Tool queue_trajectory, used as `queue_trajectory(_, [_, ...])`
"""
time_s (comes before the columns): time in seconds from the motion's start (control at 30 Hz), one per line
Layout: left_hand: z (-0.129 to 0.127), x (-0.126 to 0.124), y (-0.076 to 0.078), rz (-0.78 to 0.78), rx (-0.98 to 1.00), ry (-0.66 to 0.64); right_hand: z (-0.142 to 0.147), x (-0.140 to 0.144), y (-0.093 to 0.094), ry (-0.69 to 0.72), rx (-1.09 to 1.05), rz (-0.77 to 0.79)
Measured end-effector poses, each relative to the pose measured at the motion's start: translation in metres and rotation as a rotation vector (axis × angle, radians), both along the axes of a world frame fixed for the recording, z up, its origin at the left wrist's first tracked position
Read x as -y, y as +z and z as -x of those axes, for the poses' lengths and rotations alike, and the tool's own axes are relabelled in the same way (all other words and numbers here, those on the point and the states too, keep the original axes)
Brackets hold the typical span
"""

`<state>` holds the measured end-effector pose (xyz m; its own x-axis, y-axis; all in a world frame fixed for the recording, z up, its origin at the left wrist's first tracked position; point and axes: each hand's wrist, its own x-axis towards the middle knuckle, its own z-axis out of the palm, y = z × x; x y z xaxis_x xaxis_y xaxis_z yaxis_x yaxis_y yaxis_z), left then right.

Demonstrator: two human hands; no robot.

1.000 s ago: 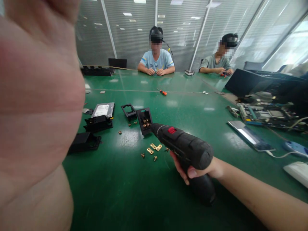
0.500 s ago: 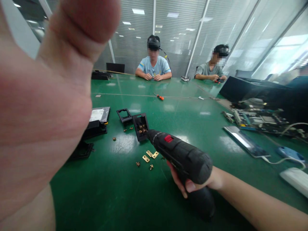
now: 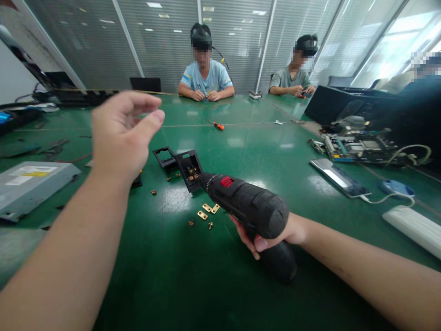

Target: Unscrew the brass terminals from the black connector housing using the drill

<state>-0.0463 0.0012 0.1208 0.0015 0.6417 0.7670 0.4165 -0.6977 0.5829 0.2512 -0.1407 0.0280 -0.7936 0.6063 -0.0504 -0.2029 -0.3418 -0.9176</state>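
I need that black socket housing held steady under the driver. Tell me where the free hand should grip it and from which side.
Grip the black socket housing by its outer side walls, coming in from the left hand, which is raised and empty. The cordless screwdriver in the right hand enters its open face from the right, so fingers should probably stay off that opening and its brass screws.
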Motion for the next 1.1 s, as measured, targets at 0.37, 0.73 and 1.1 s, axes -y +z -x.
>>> queue_trajectory(0.37, [-0.035, -0.011, -0.11, 0.786, 0.709, -0.267, 0.0, -0.001, -0.003, 0.03, 0.002, 0.09])
queue_trajectory(0.73, [-0.05, -0.007, -0.104, 1.02, 0.828, -0.224, 0.011, 0.0, -0.003, -0.014, 0.009, 0.106])
queue_trajectory(1.1, [-0.053, -0.001, -0.105, 0.957, 0.915, -0.245, 0.006, -0.01, -0.026, -0.022, -0.052, 0.033])
